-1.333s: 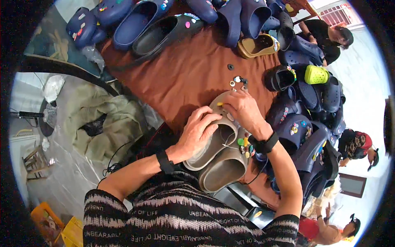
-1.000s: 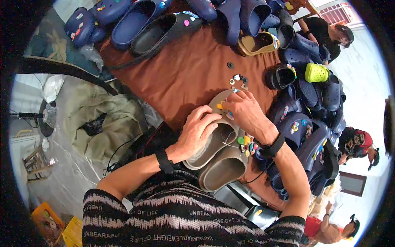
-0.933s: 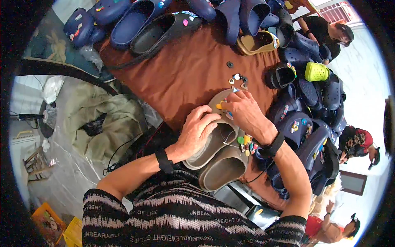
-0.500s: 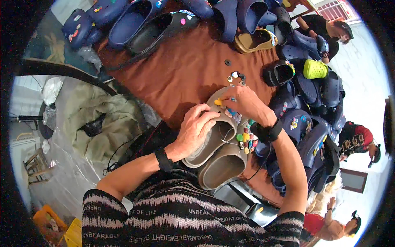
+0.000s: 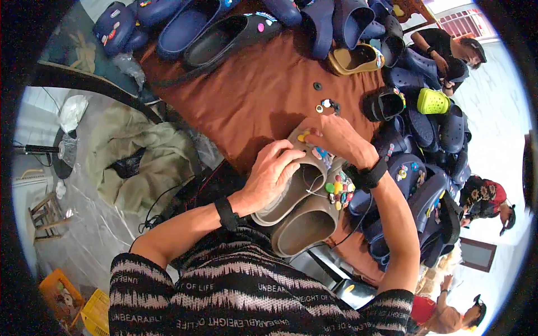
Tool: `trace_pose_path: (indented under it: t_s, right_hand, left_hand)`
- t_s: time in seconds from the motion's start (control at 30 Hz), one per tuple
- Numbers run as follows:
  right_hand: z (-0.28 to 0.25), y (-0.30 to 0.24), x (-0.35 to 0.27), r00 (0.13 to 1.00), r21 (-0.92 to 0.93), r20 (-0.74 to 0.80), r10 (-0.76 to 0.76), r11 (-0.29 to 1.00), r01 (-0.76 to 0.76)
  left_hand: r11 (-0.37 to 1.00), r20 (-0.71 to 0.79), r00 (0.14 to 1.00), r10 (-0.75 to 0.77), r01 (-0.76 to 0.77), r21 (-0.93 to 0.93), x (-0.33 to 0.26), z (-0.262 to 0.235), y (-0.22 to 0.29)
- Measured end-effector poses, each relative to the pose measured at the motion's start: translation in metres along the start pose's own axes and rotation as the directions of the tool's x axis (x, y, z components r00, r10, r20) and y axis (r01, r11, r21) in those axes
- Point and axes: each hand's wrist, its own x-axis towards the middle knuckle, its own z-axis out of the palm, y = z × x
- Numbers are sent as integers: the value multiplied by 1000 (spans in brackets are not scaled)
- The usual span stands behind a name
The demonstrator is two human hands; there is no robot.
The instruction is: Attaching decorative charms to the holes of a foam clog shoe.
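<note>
A pair of grey-brown clogs is held close in front of my body, with a thin pale loop between them. My left hand [image 5: 273,172] is closed around the side of the left clog [image 5: 268,211], thumb and fingertips on its upper. At that clog's toe, my right hand [image 5: 343,140] pinches at a small yellow charm [image 5: 303,136]; the fingertips are partly hidden. Blue and other charms [image 5: 320,152] sit beside these fingers. The right clog [image 5: 305,228] carries a cluster of colourful charms [image 5: 340,190] below my right wrist.
Loose small charms [image 5: 327,105] and a dark ring [image 5: 318,86] lie on the brown cloth [image 5: 246,84]. Navy clogs [image 5: 417,173] crowd the right side, with a lime clog [image 5: 433,101] and a tan one [image 5: 354,59]. A black clog [image 5: 221,47] stands far left. People work at right.
The view has shifted slightly, moving the far clogs and cloth rightward in the picture. My right fingers have moved a little at the yellow charm; my left hand keeps its hold.
</note>
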Motion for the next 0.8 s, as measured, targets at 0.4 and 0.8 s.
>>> trace_pose_path:
  t_s: [0.4, 0.8]
  right_hand:
    - [-2, 25, -5, 995, 166, -59, -78, 982, 87]
    - [9, 21, -11, 950, 163, -268, 161, 979, -120]
  left_hand:
    - [1000, 13, 1000, -1, 1, 4, 0, 1, -1]
    - [1000, 22, 1000, 19, -19, 8, 1, 2, -1]
